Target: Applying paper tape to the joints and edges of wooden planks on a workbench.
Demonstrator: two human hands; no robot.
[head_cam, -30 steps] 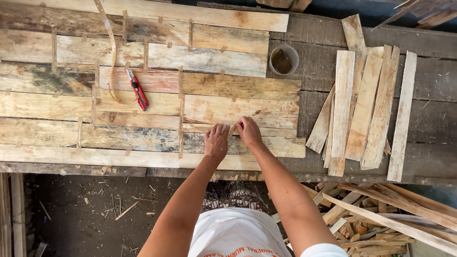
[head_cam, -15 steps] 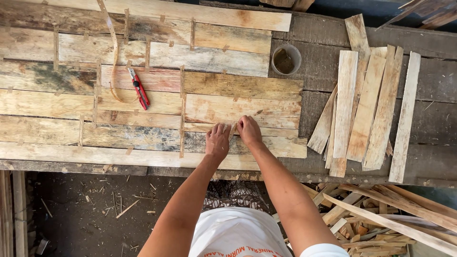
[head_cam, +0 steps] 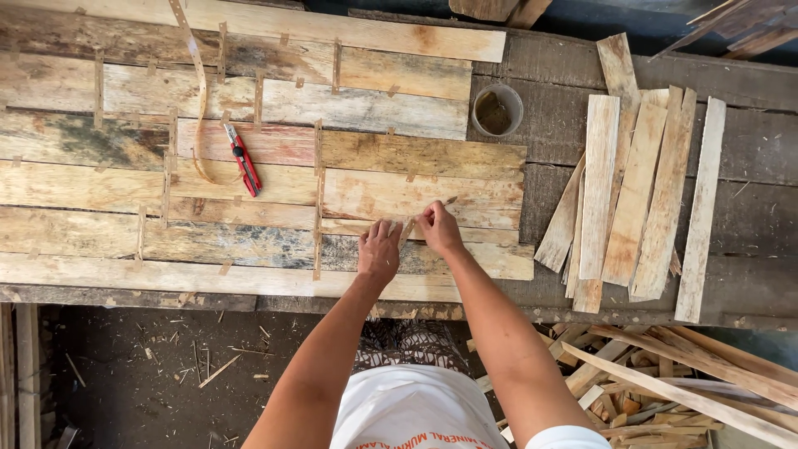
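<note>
While flat on rough planks [head_cam: 249, 274], both hands' [head_cam: 380, 254] fingers pinched on thin wooden strip [head_cam: 409, 226].

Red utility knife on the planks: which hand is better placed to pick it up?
Left, probably. The red utility knife lies to the left of both hands, and the left hand is nearer; the right hand pinches a thin wood strip.

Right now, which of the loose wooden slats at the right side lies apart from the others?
The narrow slat farthest right. It lies alone on the dark bench, while the other slats overlap in a fanned pile beside it.
</note>
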